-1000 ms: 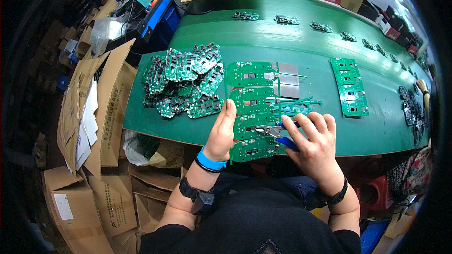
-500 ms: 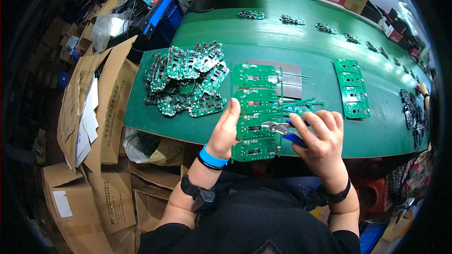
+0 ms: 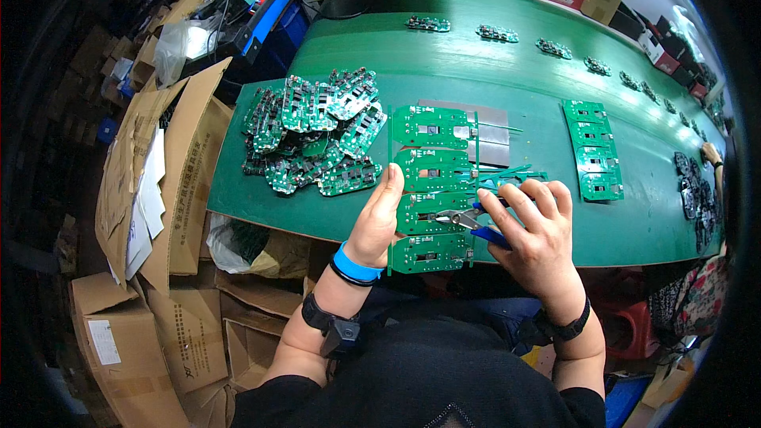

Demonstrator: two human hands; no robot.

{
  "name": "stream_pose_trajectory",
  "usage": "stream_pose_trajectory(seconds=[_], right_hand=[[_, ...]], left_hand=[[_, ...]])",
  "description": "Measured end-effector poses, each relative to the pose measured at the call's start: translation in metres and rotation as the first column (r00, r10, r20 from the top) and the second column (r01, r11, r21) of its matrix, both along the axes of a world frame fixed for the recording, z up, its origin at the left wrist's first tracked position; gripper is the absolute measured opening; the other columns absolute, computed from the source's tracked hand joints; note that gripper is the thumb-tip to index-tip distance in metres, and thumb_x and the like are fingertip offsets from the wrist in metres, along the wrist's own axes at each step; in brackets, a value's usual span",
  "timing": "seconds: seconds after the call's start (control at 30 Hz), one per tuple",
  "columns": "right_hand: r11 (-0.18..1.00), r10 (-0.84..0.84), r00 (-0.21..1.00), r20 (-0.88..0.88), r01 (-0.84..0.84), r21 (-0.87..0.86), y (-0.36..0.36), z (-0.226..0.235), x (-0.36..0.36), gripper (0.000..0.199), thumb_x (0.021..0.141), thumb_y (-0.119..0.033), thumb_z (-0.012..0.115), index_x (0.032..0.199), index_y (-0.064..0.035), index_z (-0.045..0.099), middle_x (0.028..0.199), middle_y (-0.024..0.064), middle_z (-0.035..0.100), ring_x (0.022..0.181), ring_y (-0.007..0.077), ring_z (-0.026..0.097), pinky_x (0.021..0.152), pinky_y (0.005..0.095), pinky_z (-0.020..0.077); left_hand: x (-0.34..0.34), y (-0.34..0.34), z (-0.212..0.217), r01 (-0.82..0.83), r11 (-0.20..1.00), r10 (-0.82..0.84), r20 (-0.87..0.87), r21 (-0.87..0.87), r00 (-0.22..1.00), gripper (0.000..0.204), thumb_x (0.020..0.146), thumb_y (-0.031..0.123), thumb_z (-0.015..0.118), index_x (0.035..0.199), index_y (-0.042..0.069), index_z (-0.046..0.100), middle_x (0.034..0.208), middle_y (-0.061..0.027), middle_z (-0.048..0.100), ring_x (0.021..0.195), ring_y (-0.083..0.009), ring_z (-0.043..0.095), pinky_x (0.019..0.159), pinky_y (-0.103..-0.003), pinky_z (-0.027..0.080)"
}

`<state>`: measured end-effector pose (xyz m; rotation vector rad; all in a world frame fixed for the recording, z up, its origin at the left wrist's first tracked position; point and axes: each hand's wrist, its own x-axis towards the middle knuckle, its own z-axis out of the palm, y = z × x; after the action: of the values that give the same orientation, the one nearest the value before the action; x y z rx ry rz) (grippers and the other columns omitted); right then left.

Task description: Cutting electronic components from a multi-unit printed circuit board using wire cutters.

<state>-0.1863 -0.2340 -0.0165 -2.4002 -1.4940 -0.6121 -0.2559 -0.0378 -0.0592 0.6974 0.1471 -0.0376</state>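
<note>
My left hand (image 3: pixel 379 218) is closed on the left edge of a green circuit board panel (image 3: pixel 430 172), made of several boards joined in a column. Its thumb lies along the panel's edge; the other fingers are hidden beneath. In my right hand (image 3: pixel 533 230) is a pair of blue-handled cutting pliers (image 3: pixel 478 223), fingers wrapped round the handles. The jaws lie over the third board from the top, near its middle. Thin green cut-off strips (image 3: pixel 515 174) and a flat grey plate (image 3: pixel 493 136) lie on the table beyond the panel's right side.
A heap of populated circuit boards (image 3: pixel 313 135) lies at the left. Another panel (image 3: pixel 593 150) rests at the right. A row of boards (image 3: pixel 498 34) runs along the green belt (image 3: pixel 365 40). Cardboard boxes (image 3: pixel 186 182) stand left; another person's hand (image 3: pixel 711 152) shows far right.
The pliers and my right hand have shifted slightly left over the panel. My left hand keeps its hold. The boards on the belt have moved a little to the right.
</note>
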Motion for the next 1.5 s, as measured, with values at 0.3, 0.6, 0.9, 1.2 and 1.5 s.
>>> stream_pose_trajectory(seconds=[0.3, 0.6, 0.9, 1.2, 1.5], right_hand=[[1.0, 0.011, 1.0, 0.019, -0.011, -0.005, 0.0, 0.001, 0.001, 0.063, 0.047, -0.019, 0.073, 0.108, -0.0143, 0.058, 0.098, 0.0007, 0.054, 0.089, 0.0185, 0.051, 0.081, 0.0386, 0.0351], [0.999, 0.053, 0.998, 0.039, -0.052, -0.013, -0.002, 0.0, 0.004, 0.058, 0.049, -0.018, 0.073, 0.106, -0.0143, 0.058, 0.095, -0.0001, 0.054, 0.086, 0.0177, 0.051, 0.076, 0.0368, 0.0357], [0.981, -0.029, 0.998, -0.047, 0.038, 0.189, -0.014, 0.011, 0.011, 0.055, 0.047, -0.017, 0.07, 0.101, -0.0116, 0.062, 0.091, 0.0025, 0.056, 0.083, 0.0221, 0.051, 0.075, 0.0372, 0.0372], [0.966, -0.149, 0.976, -0.16, 0.178, 0.188, -0.007, -0.017, 0.02, 0.048, 0.054, -0.017, 0.071, 0.1, -0.0106, 0.062, 0.09, 0.0032, 0.056, 0.083, 0.022, 0.05, 0.075, 0.0359, 0.0361], [0.961, -0.163, 0.964, -0.21, 0.203, 0.186, -0.003, -0.027, 0.017, 0.048, 0.055, -0.017, 0.07, 0.102, -0.0099, 0.061, 0.091, 0.0042, 0.056, 0.086, 0.0224, 0.051, 0.077, 0.0363, 0.0362]], left_hand=[[0.0, -0.001, 0.002, 0.013, 1.0, -0.013, -0.003, 0.007, 1.0, 0.046, 0.098, 0.038, 0.022, 0.132, 0.007, 0.03, 0.121, -0.0138, 0.049, 0.105, -0.0227, 0.057, 0.084, -0.037, 0.052], [0.001, 0.0, 0.002, 0.023, 1.0, -0.023, 0.006, 0.013, 1.0, 0.046, 0.098, 0.037, 0.022, 0.133, 0.008, 0.028, 0.121, -0.0136, 0.05, 0.104, -0.0221, 0.057, 0.083, -0.036, 0.053], [-0.004, 0.008, -0.005, 0.038, 0.99, -0.039, -0.001, -0.133, 0.999, 0.058, 0.095, 0.048, 0.021, 0.133, 0.005, 0.033, 0.124, -0.0163, 0.049, 0.107, -0.0256, 0.055, 0.087, -0.04, 0.05], [-0.007, 0.011, -0.027, 0.132, 0.847, -0.035, 0.193, -0.515, 0.981, 0.062, 0.095, 0.048, 0.022, 0.141, 0.006, 0.017, 0.142, -0.0283, 0.014, 0.102, -0.0378, 0.057, 0.079, -0.044, 0.054], [-0.006, 0.005, -0.033, 0.158, 0.829, -0.048, 0.214, -0.537, 0.976, 0.062, 0.095, 0.048, 0.023, 0.139, 0.005, 0.023, 0.142, -0.0304, 0.011, 0.096, -0.0355, 0.06, 0.075, -0.04, 0.056]])
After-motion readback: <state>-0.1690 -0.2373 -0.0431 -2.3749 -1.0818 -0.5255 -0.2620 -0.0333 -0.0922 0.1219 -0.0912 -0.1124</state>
